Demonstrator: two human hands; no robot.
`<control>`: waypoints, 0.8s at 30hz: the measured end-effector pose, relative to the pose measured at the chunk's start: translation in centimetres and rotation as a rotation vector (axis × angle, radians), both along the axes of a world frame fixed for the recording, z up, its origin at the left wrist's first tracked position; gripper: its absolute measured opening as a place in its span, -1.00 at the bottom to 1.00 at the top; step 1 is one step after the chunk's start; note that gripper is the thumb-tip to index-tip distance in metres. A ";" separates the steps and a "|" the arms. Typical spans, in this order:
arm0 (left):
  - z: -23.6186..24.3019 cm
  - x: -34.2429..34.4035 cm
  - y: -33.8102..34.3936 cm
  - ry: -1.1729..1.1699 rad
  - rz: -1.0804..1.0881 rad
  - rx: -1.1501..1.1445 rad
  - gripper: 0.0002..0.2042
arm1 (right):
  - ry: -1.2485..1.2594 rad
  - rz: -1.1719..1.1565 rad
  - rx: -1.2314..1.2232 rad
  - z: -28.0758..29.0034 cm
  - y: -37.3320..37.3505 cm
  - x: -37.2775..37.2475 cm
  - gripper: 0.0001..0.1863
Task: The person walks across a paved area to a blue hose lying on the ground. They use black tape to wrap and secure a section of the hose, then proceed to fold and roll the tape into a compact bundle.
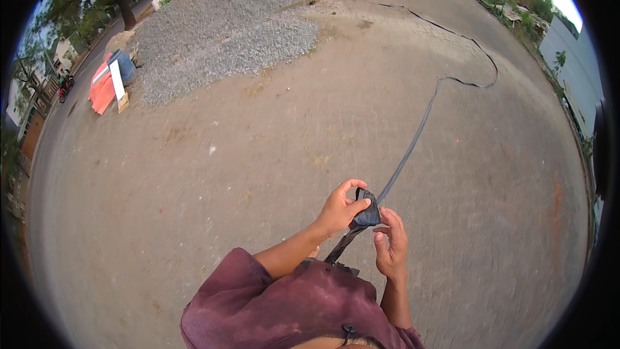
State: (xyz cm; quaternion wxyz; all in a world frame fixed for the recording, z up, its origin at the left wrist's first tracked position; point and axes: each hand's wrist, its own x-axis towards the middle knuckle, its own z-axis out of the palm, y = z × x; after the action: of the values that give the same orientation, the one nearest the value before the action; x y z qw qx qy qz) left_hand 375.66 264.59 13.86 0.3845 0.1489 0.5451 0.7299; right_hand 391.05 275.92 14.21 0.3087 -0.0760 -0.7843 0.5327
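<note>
In front of my body, my left hand is closed around a folded bundle of flat black strip, its thumb pressed across the near face. My right hand is just right of the bundle, fingers slightly bent and apart from the thumb; its fingertips are at the bundle's edge, and I cannot tell if they touch it. From the bundle a long dark strip runs away over the ground, bends sharply at the right and trails into the distance. A crumpled black length hangs below the bundle toward my waist.
Wide grey-brown paving surrounds me. Far left, a grey gravel heap spreads beside a blue barrel, an orange sheet and a leaning white board. A pale wall borders the right. A red motorcycle is on the left road.
</note>
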 end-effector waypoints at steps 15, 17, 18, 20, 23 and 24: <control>0.9 -1.4 -0.5 0.450 -0.078 -0.165 -0.58 | -0.125 -0.115 -0.214 2.3 2.3 -1.6 -0.71; 0.1 -1.1 -0.2 0.663 -0.028 0.001 -0.55 | -0.154 -0.072 -0.262 2.4 2.9 -1.7 -0.62; 0.0 -0.5 -0.1 0.589 -0.114 0.023 -0.54 | -0.118 -0.065 -0.327 2.1 2.7 -1.5 -0.59; 1.0 1.0 0.0 0.454 -0.257 0.063 -0.53 | -0.034 -0.022 -0.445 1.4 2.2 -2.3 -0.51; -0.1 2.0 0.4 0.538 -0.184 -0.018 -0.55 | -0.066 -0.020 -0.523 0.9 1.1 -2.0 -0.36; -0.3 2.2 0.5 0.543 -0.157 -0.039 -0.56 | -0.068 -0.041 -0.427 0.4 0.9 -2.0 -0.32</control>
State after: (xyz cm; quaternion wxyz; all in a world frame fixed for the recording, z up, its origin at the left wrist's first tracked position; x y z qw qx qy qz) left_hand 377.90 265.13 13.52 0.2824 0.3734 0.6289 0.6207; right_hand 389.05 276.82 14.59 0.2698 -0.1736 -0.6621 0.6773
